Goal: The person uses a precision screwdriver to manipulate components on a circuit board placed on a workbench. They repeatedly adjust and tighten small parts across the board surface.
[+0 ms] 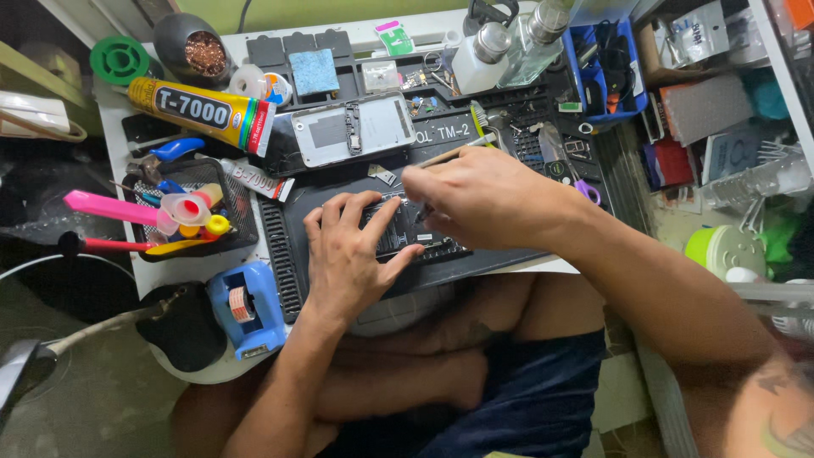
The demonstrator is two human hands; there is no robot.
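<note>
Phone [407,237] mostly under fingers [373,222]

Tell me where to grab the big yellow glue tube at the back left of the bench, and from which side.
Grip the yellow glue tube around its broad middle, coming from above. It lies flat and slanted, its top side bare, with a solder reel close behind and pliers close in front.

Far left: large yellow glue tube [202,108], green solder spool [119,59], brass-wool tip cleaner [203,51]. Black mesh tray [242,212] near it with pink-capped bottle [188,206] and blue-handled pliers [165,155]. Blue tape dispenser [246,307] at near edge. Opened white phone back [352,129] mid-bench. Two clear pump bottles [509,47] far side, blue bin [604,72] just right of them.
</note>
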